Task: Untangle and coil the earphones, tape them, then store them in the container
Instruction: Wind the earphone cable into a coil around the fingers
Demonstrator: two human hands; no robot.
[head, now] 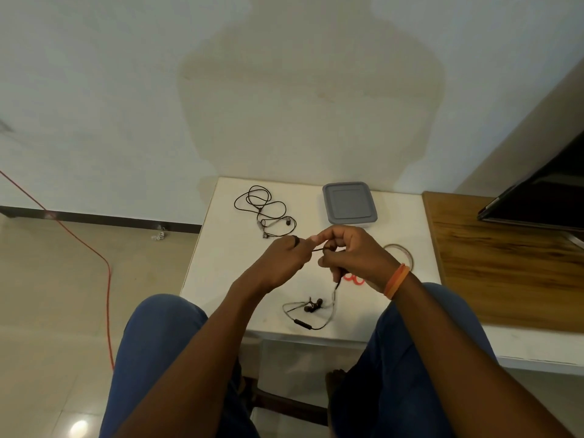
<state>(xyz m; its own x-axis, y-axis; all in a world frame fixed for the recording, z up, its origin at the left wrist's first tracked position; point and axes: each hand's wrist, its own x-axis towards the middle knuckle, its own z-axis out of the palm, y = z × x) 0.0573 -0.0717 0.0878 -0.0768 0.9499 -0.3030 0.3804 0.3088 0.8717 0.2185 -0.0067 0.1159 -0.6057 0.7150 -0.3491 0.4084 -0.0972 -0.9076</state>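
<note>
Head view: earphone cord [319, 249] taut between pinching fingers [305, 248] of both hands.

On the small white square bench [221, 279], the grey square lidded plastic container [349, 202] sits at the back; tangled black earphones [265, 210] lie left of it, a clear tape roll [401, 251] lies nearer than it

At the centre of the frame, the left hand [286, 259] and the right hand [350, 254] meet above a small white table [221, 279], each pinching the cord of a dark earphone set [311, 306]. Its buds and inline remote lie on the table just below the hands. A second earphone set [265, 210] lies loosely tangled above and left of them. A grey lidded container [349, 202] sits upper right of the hands, and what looks like a roll of tape [399, 252] shows right of the right hand.
</note>
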